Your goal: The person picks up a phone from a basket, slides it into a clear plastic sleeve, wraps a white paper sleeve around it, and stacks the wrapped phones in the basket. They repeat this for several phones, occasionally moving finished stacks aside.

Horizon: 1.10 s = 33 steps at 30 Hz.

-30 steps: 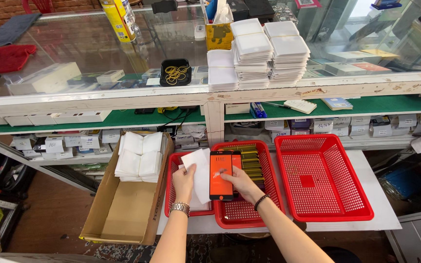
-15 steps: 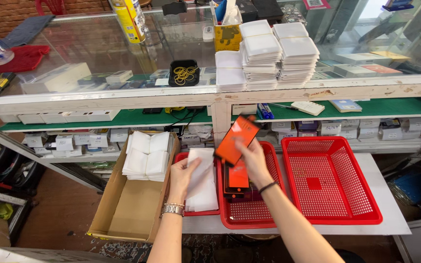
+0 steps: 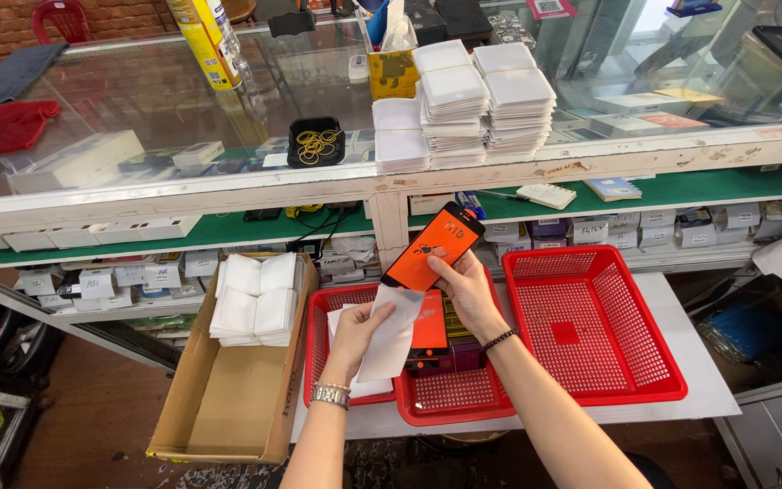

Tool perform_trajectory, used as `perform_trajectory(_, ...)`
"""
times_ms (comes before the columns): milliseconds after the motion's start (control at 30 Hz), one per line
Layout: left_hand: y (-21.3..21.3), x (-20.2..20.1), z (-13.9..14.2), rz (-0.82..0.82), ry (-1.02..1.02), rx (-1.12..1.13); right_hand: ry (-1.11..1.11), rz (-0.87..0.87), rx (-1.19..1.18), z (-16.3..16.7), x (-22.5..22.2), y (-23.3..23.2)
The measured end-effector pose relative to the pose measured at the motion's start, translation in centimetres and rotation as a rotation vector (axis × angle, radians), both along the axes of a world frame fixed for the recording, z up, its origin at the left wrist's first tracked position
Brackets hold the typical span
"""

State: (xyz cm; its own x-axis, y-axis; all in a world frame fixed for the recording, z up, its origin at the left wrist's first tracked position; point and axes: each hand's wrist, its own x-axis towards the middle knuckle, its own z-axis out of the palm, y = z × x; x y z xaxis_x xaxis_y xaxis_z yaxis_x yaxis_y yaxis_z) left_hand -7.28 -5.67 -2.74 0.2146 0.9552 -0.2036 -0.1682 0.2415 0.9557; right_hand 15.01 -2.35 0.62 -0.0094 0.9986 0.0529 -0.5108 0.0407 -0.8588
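Lower centre of frame: my left hand (image 3: 355,335) pinches white sleeve (image 3: 391,332), mouth toward panel
Just above: my right hand (image 3: 471,292) grips orange phone screen panel (image 3: 433,246) by lower edge, tilted, raised over middle red basket (image 3: 445,398)
I judge step as sleeving panel; next move calls for lining panel's edge with sleeve opening
Centre left: cardboard box (image 3: 228,407) with stacked white sleeves
Upper centre: glass counter (image 3: 138,100), more white stacks

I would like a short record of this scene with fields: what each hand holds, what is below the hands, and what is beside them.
left hand: holds a white sleeve
right hand: holds an orange screen panel, tilted, raised above the baskets
below hands: middle red basket with more orange panels
right side: red basket, no items seen inside
left side: cardboard box with white sleeves
counter: stacks of white sleeves
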Motion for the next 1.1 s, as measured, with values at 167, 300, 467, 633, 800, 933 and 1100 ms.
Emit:
perform_trajectory(167,0.7,-0.9,-0.1,-0.133,-0.042,-0.061,-0.335,0.168,-0.022,1.0,0.8,0.7)
perform_trajectory(300,0.9,-0.5,-0.1,-0.186,-0.001,-0.043,-0.528,0.341,-0.02,2.7,1.1,1.5)
perform_trajectory(467,1.1,0.4,0.1,-0.181,-0.009,-0.092,-0.408,0.184,0.008,4.1,1.0,2.5)
perform_trajectory(633,2.9,1.7,-0.1,-0.053,-0.072,-0.072,-0.763,0.298,0.134,3.4,0.9,2.2)
perform_trajectory(800,3.9,4.1,-0.8,0.184,-0.194,-0.056,-0.537,0.408,-0.13,1.3,0.2,-2.2)
perform_trajectory(933,4.1,4.2,-1.5,0.223,0.075,-0.004,-0.548,-0.032,-0.231,-1.8,1.4,-3.9)
perform_trajectory(1100,2.3,0.1,-3.3,0.325,1.079,0.088,-1.168,-0.349,-0.032,-5.8,5.2,-2.8)
